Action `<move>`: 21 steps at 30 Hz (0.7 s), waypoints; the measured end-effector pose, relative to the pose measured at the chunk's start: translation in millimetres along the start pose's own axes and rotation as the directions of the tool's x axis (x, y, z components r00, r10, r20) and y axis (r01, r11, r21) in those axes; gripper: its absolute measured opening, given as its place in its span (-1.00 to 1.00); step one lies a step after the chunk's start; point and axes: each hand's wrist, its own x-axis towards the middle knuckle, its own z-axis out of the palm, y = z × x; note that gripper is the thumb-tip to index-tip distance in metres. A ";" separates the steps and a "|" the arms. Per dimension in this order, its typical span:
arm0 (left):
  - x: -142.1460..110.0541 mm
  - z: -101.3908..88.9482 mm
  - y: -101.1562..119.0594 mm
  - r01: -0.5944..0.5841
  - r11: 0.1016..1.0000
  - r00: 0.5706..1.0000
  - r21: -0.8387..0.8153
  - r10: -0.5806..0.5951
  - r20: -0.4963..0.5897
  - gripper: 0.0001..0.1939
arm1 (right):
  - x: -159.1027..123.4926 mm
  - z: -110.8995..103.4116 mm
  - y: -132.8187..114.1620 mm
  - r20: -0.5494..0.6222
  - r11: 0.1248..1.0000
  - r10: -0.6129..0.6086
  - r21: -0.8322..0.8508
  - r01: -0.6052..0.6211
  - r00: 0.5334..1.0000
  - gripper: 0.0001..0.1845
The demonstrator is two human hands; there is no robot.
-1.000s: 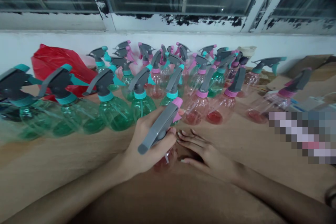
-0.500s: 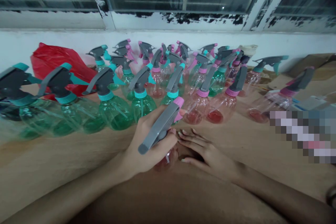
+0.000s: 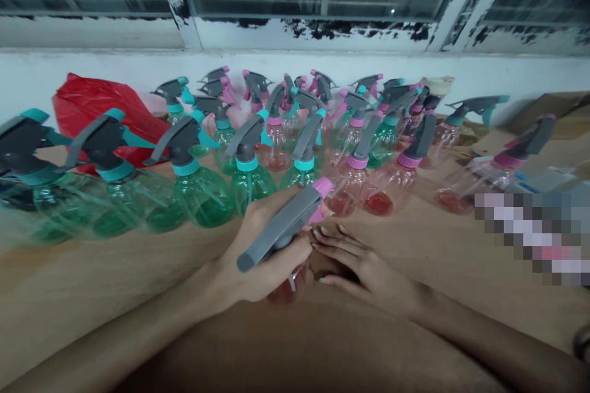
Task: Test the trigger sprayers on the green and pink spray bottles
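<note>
- Left grip was closed around the neck of a red-tinted spray bottle, just under its grey spray head; that seemed a sensible place to hold, being narrower than the rounded body.
- One fingertip showed by the pink trigger, though whether it pressed there I could not tell.
- The held bottle was close to the person, in front of the rows, its head pointing away, probably so that the wrist could stay straight.
- Right grip held nothing visible; it lay palm down with fingers loosely spread beside the bottle, perhaps to steady it, though contact was unclear.
- Green bottles with teal collars stood to the left in the front row, and pink-collared bottles to the right, which looked like rough sorting by colour; behind them the colours mixed.
- Most stood upright on the table, likely to keep their bit of liquid settled low.
- A red plastic bag sat behind the green ones, by the wall.
</note>
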 end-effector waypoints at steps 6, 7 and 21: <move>1.8 -1.5 1.2 0.010 0.997 0.999 -0.082 -0.006 0.049 -0.88 | 0.3 -1.7 -1.9 -0.008 1.000 0.000 0.007 0.000 1.000 -0.41; 2.0 -1.9 1.5 0.007 0.996 0.998 -0.092 -0.002 0.056 -0.88 | 0.3 -2.0 -2.1 -0.011 1.000 0.000 0.010 0.000 1.000 -0.41; -3.9 5.0 -5.5 0.035 0.990 0.999 -0.133 -0.035 0.005 -0.82 | -0.4 -1.1 0.1 -0.005 1.000 -0.011 -0.002 0.011 1.000 -0.41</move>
